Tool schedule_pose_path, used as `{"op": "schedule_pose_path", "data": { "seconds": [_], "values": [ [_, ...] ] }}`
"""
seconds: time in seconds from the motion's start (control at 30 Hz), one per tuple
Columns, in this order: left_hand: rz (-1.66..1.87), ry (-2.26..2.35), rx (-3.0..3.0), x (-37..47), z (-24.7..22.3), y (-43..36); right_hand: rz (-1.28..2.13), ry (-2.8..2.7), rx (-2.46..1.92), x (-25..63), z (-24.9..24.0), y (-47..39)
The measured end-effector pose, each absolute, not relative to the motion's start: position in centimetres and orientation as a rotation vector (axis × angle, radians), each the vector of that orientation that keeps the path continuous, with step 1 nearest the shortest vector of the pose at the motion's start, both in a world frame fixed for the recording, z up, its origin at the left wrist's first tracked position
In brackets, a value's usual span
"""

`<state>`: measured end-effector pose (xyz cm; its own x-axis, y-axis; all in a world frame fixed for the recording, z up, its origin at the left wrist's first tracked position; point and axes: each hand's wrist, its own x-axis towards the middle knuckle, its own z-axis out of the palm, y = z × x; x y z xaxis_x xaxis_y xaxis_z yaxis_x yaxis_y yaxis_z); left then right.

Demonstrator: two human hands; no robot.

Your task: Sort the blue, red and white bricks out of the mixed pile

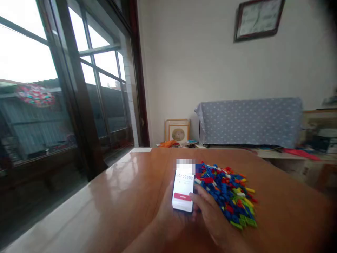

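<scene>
A phone (183, 191) with a lit white screen shows "00:00:00" and a red button near its lower part. My left hand (170, 211) holds it from below and along its left edge, over the wooden table (118, 196). Beside the phone's right edge is my right hand (206, 203), one fingertip at the red button and the other fingers partly bent; nothing is seen held in it. Just beyond and to the right of my right hand lies a spread pile of small plastic bricks (226, 186) in blue, red, green, yellow and white.
Behind the table, a patterned grey cloth (250, 121) covers a long object by the wall. Picture frames (177, 131) lean there, near an orange item (167, 143). A white sheet (141, 149) lies at the table's far left corner. Large windows stand left; a clock (259, 19) hangs above.
</scene>
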<state>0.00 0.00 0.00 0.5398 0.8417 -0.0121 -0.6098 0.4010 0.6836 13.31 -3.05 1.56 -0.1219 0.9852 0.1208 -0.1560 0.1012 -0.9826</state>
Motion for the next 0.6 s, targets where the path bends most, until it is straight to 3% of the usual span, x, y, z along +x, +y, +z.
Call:
{"op": "schedule_pose_path", "data": {
  "seconds": [0.6],
  "values": [
    [0.837, 0.272, 0.716, -0.33, -0.3, 0.37, 1.415, -1.096, -0.864, 13.68, 1.94, -2.97]
  ]
}}
